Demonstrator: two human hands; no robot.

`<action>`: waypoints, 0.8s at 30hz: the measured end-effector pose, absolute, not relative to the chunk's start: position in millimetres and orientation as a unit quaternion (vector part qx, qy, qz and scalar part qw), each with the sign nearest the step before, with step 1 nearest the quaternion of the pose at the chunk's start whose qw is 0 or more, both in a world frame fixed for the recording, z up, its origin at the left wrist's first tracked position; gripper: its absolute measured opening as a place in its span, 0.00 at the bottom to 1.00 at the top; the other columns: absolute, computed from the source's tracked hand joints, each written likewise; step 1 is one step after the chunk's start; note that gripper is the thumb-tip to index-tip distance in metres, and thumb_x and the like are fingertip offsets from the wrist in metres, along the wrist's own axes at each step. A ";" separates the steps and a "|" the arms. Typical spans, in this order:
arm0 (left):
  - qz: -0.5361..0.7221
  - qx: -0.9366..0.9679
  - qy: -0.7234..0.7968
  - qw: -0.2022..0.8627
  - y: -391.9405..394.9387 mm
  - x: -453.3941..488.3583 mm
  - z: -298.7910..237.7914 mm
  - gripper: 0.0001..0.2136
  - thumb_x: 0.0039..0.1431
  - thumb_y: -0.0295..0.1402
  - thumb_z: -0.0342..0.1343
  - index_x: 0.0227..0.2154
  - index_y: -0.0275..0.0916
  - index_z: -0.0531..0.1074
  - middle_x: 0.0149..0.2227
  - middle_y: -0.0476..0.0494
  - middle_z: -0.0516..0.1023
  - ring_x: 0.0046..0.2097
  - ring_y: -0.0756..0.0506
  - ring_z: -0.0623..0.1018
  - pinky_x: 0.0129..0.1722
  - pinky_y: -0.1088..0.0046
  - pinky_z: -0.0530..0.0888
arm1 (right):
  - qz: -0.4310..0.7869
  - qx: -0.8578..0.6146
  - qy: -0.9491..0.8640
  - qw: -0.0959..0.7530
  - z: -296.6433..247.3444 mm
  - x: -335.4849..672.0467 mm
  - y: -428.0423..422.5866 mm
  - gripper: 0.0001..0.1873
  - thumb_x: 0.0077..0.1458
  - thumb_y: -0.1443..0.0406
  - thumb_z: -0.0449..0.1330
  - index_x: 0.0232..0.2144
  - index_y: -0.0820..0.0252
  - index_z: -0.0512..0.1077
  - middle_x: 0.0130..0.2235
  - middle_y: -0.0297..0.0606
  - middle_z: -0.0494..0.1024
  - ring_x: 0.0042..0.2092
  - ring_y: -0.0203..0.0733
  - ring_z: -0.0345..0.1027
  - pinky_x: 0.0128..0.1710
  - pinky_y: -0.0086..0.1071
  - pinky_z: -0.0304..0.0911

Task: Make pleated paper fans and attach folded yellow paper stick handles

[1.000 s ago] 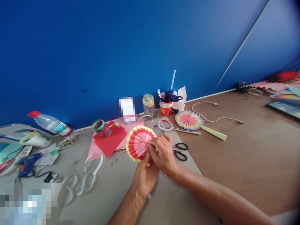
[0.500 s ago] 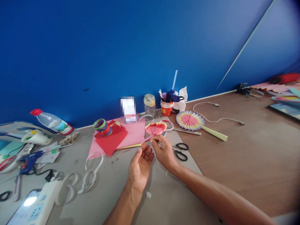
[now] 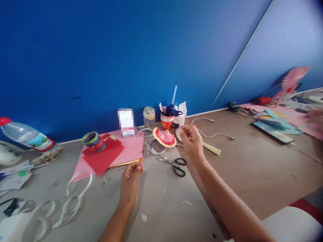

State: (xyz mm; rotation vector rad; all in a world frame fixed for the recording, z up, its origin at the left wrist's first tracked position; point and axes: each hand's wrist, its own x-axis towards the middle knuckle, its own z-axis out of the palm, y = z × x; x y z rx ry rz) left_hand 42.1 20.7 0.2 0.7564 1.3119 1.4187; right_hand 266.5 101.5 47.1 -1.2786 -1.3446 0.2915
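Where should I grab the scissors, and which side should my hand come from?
I'd take the scissors by their black handle loops, coming from the right. They lie flat on the grey tabletop with the handles on that side, spread apart for fingers. The blades point left, so that way your hand should stay off them.

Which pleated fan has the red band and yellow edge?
The red-banded fan, just left of the right hand. The lavender-edged fan, partly hidden behind that hand, and the mostly pink fan at far right show no such band.
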 end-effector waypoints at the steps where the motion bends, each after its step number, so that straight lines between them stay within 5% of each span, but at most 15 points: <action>1: 0.586 0.318 0.544 0.509 20.9 42.2 -0.4 0.10 0.45 0.38 0.63 0.28 0.38 0.72 0.26 0.50 0.73 0.31 0.50 0.71 0.38 0.73 0.68 | 0.146 -0.566 -0.591 0.556 49.2 275.4 107.3 0.11 0.50 0.68 0.53 0.37 0.59 0.71 0.39 0.39 0.72 0.31 0.37 0.62 0.34 0.33 0.59; 8: 0.572 0.332 0.549 0.511 18.4 43.1 0.4 0.14 0.43 0.42 0.64 0.28 0.38 0.73 0.28 0.49 0.74 0.33 0.48 0.73 0.40 0.71 0.69 | 0.256 -0.592 -0.616 0.453 31.2 285.6 130.1 0.03 0.43 0.67 0.57 0.21 0.59 0.71 0.23 0.32 0.72 0.26 0.37 0.63 0.28 0.30 0.55; 15: 0.560 0.364 0.551 0.500 18.5 42.4 -4.3 0.14 0.46 0.44 0.63 0.30 0.39 0.74 0.29 0.48 0.75 0.33 0.47 0.74 0.39 0.71 0.69 | 0.382 -0.633 -0.501 0.449 4.8 275.8 100.3 0.17 0.43 0.62 0.60 0.37 0.60 0.66 0.16 0.26 0.67 0.18 0.37 0.62 0.17 0.27 0.53; 24: 0.571 0.384 0.539 0.486 14.9 44.1 -0.4 0.12 0.47 0.43 0.62 0.28 0.39 0.74 0.29 0.48 0.75 0.33 0.47 0.74 0.37 0.71 0.69 | 0.458 -0.579 -0.416 0.530 -8.1 243.0 119.3 0.09 0.39 0.64 0.55 0.27 0.60 0.63 0.17 0.24 0.59 0.16 0.28 0.48 0.15 0.25 0.43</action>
